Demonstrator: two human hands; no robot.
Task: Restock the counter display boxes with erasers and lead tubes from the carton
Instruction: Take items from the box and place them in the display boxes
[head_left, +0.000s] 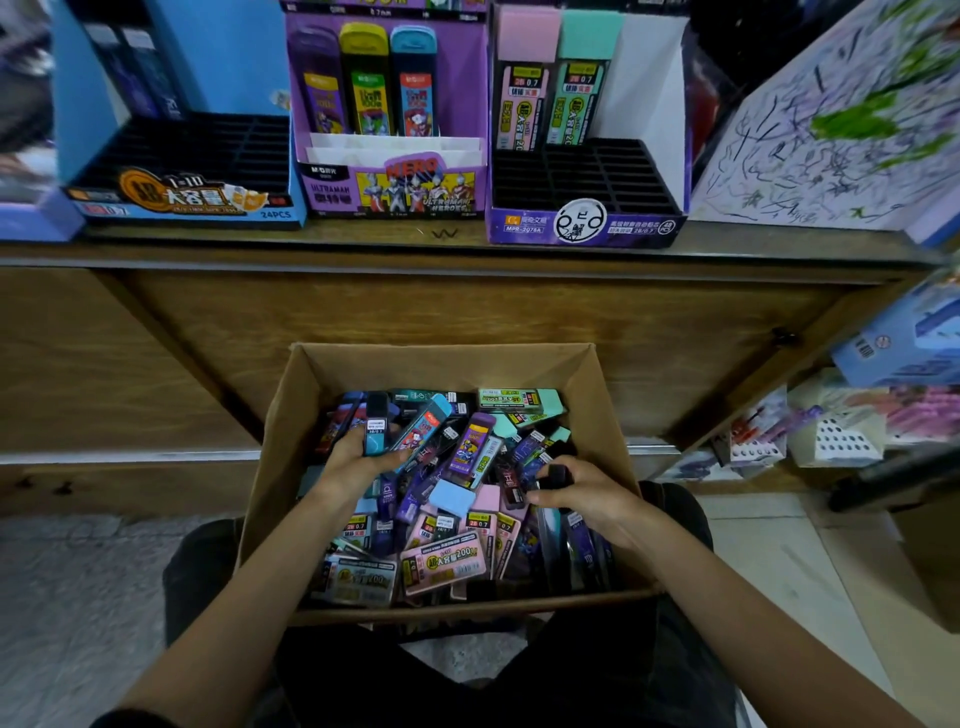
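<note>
An open brown carton (291, 415) sits on my lap, filled with several lead tubes and erasers in purple, teal, pink and black. My left hand (353, 462) holds a dark teal-and-black lead tube (376, 423) upright over the carton's left side. My right hand (587, 493) grips a black tube (556, 475) at the carton's right side. On the wooden counter (467, 239) stand three display boxes: a blue one (182, 202) on the left, a purple Ultraman one (395, 192) in the middle, and a purple-and-white one (587, 223) on the right.
A scribbled white box (831, 130) stands at the counter's right end. Shelves with blue boxes (898, 343) and packaged stationery (831, 431) lie to the right. The counter's wooden front (156, 338) rises just behind the carton. Grey floor lies on both sides of my legs.
</note>
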